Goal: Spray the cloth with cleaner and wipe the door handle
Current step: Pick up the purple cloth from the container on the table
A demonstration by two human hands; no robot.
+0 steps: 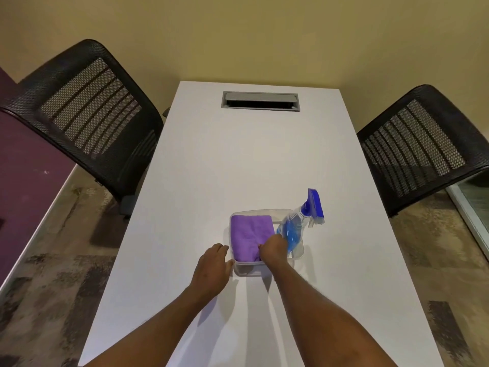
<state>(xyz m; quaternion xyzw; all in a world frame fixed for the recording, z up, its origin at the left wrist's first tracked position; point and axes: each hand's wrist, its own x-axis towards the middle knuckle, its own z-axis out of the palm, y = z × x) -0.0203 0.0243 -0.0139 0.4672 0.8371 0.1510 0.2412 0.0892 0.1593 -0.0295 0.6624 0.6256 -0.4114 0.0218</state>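
A folded purple cloth (250,234) lies in the left half of a clear plastic tub (247,268) on the white table. A spray bottle of blue cleaner (301,221) leans in the tub's right half, its blue trigger head sticking out past the far right rim. My right hand (274,250) reaches into the tub, fingers pinched on the cloth's near right edge, right beside the bottle. My left hand (213,266) rests against the tub's near left corner with fingers slightly spread. No door handle is in view.
The white table (238,168) runs away from me, with a grey cable slot (260,101) near its far end. Black mesh chairs stand at the left (87,112) and right (420,147) sides. A tan wall lies behind.
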